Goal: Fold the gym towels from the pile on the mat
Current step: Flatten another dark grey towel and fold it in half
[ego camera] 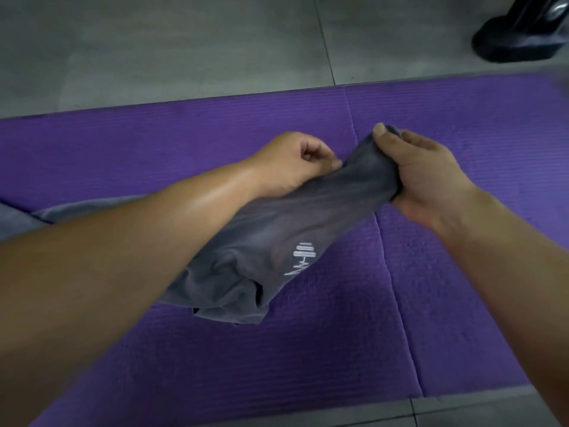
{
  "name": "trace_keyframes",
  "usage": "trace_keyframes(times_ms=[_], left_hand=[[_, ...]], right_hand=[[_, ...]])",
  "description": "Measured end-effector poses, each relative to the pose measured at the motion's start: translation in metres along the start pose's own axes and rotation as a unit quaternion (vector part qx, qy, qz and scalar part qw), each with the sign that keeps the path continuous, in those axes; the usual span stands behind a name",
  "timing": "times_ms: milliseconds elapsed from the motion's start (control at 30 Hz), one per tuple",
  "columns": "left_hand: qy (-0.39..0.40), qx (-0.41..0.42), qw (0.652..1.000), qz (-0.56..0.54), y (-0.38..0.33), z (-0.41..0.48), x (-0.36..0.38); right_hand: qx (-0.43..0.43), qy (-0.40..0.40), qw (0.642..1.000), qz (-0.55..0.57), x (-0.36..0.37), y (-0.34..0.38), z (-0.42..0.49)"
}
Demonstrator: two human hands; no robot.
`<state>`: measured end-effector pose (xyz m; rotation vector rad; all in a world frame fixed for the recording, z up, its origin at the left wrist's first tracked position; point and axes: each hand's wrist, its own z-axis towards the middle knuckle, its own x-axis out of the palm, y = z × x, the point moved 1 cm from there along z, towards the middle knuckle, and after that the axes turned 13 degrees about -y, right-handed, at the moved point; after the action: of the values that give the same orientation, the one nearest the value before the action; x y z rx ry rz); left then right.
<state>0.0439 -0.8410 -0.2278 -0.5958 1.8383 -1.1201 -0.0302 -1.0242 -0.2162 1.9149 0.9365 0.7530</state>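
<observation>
A grey gym towel (277,235) with a small white embroidered logo hangs bunched above the purple mat (184,134). My right hand (421,174) grips its upper end, thumb on top and fingers curled round the cloth. My left hand (295,161) is just left of that end, fingers curled, and pinches the towel's edge at its fingertips. The towel's lower end sags onto the mat under my left forearm. More grey cloth (18,220) shows at the far left edge, partly hidden by my arm.
The mat lies on a grey tiled floor (154,41), with its far edge running across the upper frame and its near edge at the bottom right. A black object (523,35) stands on the floor at the top right corner.
</observation>
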Motion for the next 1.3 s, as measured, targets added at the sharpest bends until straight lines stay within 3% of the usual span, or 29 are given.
trace_keyframes(times_ms=[167, 367, 533, 633, 700, 800, 867, 1067, 1200, 1300], left_hand=[[-0.017, -0.013, 1.0, 0.008, 0.003, 0.002, -0.005], [-0.136, -0.031, 0.988, -0.067, 0.009, 0.014, -0.002], [-0.159, -0.035, 0.984, -0.077, 0.013, 0.018, -0.001], [-0.183, -0.032, 0.978, -0.094, 0.017, 0.019, 0.001], [-0.202, -0.032, 0.975, -0.091, 0.019, 0.02, 0.0], [-0.228, -0.036, 0.971, -0.065, 0.024, 0.023, -0.003], [-0.241, -0.038, 0.969, -0.041, 0.027, 0.023, -0.005], [-0.251, -0.027, 0.967, 0.02, 0.027, 0.034, 0.003], [-0.292, 0.023, 0.934, 0.203, 0.003, 0.054, 0.005], [-0.277, 0.023, 0.94, 0.198, -0.003, 0.066, 0.007]], right_hand=[[0.056, 0.027, 0.998, 0.02, -0.021, -0.016, 0.003], [0.1, 0.007, 0.978, -0.181, -0.028, -0.05, 0.003], [0.067, -0.029, 0.961, -0.266, -0.023, -0.055, 0.007], [0.058, -0.047, 0.961, -0.268, -0.017, -0.061, 0.007], [0.068, -0.049, 0.976, -0.201, -0.016, -0.06, 0.006], [0.111, -0.025, 0.992, -0.053, -0.019, -0.048, 0.001], [0.126, -0.028, 0.991, -0.02, -0.026, -0.041, 0.002], [0.1, -0.023, 0.989, -0.104, -0.048, -0.018, 0.015], [0.074, -0.012, 0.967, -0.245, -0.054, -0.027, 0.021], [0.04, -0.04, 0.967, -0.247, -0.055, -0.034, 0.026]])
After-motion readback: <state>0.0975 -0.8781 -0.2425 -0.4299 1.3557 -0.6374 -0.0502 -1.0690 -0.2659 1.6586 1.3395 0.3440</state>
